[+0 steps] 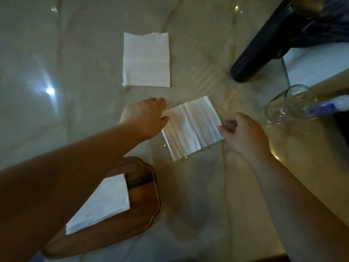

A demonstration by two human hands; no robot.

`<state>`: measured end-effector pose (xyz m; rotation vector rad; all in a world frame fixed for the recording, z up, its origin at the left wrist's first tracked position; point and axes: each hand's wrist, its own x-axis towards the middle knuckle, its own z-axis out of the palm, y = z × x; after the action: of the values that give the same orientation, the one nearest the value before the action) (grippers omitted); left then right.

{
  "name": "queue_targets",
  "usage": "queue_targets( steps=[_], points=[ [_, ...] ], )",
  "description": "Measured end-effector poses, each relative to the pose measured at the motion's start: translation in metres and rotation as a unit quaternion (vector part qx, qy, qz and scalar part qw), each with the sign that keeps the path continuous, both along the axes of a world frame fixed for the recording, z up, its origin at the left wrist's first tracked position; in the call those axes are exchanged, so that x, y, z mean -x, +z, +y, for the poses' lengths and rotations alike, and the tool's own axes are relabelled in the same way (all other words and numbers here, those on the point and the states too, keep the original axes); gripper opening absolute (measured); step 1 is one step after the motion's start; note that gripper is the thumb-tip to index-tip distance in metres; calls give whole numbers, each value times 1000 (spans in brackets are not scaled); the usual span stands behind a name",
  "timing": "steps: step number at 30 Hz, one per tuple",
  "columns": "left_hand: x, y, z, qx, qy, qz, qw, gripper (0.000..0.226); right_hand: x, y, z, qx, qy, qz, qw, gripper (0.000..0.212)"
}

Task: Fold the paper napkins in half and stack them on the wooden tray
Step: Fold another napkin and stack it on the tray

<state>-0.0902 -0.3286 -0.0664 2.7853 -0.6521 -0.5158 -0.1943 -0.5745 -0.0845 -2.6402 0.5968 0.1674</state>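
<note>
A white paper napkin (192, 127) lies unfolded and creased on the glossy table between my hands. My left hand (146, 118) grips its left edge with thumb and fingers. My right hand (243, 132) pinches its right edge near the lower corner. A second napkin (146, 60) lies flat farther back, untouched. The wooden tray (139, 208) sits near the front left, partly under my left forearm. A stack of folded napkins (103, 205) rests on it.
A black cylindrical bottle (264, 48) stands at the back right. A clear glass (289, 105) with a blue and white object in it sits to the right of my right hand. The table's edge runs along the lower right.
</note>
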Motion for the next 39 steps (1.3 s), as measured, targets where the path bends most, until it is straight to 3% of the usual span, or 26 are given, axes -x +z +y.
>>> queue_targets(
  steps=[7,14,18,26,32,39],
  points=[
    [8,-5,-6,-46,15,-1,999,29,-14,-4,-2,-11,22,8,1000,8],
    [52,4,-2,-110,-68,52,990,30,-58,14,4,-8,145,-26,989,9],
    [73,11,-2,-88,-99,101,986,30,-70,18,14,-23,214,-58,975,5],
    [48,15,22,-8,20,58,998,21,-30,39,18,-13,311,-123,942,6],
    [37,15,30,45,51,22,997,19,16,32,22,10,386,-84,919,7],
    [42,7,9,54,23,31,998,19,33,19,23,-18,387,-23,922,17]
  ],
)
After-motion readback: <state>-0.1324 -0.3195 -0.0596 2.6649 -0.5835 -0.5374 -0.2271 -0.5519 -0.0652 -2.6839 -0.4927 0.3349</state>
